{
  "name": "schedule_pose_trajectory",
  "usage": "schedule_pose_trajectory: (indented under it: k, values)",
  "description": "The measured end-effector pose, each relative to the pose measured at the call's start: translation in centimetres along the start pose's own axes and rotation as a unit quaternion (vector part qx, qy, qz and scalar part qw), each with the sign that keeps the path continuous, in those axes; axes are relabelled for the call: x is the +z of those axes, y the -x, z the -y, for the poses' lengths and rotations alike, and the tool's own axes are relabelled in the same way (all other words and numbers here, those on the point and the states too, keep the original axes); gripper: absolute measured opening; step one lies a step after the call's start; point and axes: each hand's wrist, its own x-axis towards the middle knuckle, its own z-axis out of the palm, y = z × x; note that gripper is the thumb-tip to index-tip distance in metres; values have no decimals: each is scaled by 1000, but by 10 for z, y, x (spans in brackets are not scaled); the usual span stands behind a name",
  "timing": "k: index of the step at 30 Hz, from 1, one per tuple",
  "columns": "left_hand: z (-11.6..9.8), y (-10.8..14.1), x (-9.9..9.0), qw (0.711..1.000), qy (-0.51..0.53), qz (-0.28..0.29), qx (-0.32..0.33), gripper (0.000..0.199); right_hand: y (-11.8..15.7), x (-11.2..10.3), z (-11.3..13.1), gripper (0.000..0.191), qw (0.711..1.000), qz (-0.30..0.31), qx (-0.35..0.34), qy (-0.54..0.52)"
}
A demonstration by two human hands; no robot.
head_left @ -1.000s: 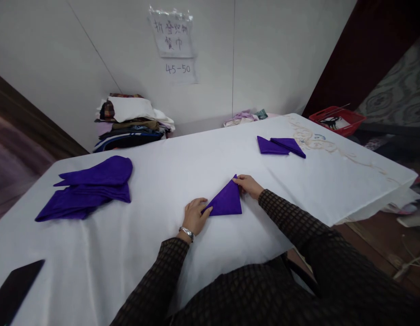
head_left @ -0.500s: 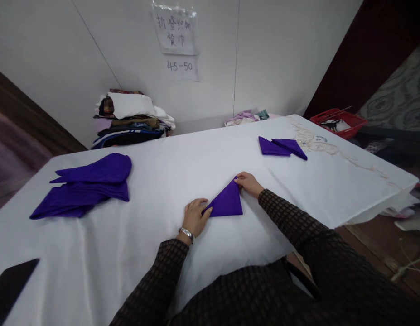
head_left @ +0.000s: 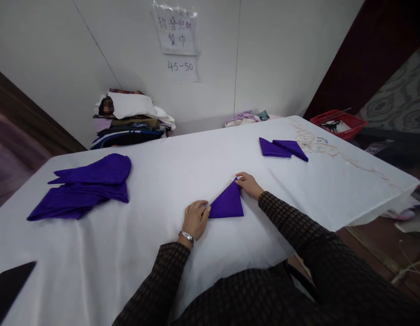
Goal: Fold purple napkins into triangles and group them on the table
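Note:
A purple cloth napkin [head_left: 228,201], folded into a triangle, lies on the white tablecloth in front of me. My left hand [head_left: 195,219], with a silver bracelet at its wrist, has the napkin's left corner between thumb and fingers. At the upper corner, my right hand [head_left: 248,183] pinches the cloth between thumb and fingertips. Two more folded purple napkins [head_left: 275,148] lie partly overlapping farther back on the right. A loose pile of purple napkins [head_left: 90,185] rests on the left.
Folded clothes [head_left: 131,120] are stacked behind the table's far edge. A red basket [head_left: 342,126] stands beyond the right corner. On the near left lies a flat black object [head_left: 12,287]. Paper signs [head_left: 179,38] hang on the wall. The white tablecloth [head_left: 155,172] has embroidery at right.
The left fingers have shifted slightly at the napkin's left corner, covering a little more of it. The right hand keeps its hold, and the view has moved very slightly.

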Motion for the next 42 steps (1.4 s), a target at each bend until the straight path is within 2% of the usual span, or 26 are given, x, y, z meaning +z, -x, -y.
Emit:
schedule_pose_trajectory:
  k: [11, 19, 23, 36, 42]
  values:
    - [0, 1, 0, 1000, -8, -2, 6, 35, -2, 3, -6, 24, 1000, -9, -28, 8]
    - [5, 2, 2, 999, -3, -53, 7, 34, -4, 0, -4, 16, 999, -10, -28, 15]
    - [6, 2, 3, 998, -10, -56, 6, 34, -6, -1, -2, 14, 999, -15, -34, 27]
    - [5, 7, 2, 995, -30, -87, -36, 22, -4, -2, -3, 26, 996, -19, -68, 59]
    - [5, 9, 2, 996, -39, -72, -22, 20, 8, -6, -2, 27, 995, -8, -93, -22]
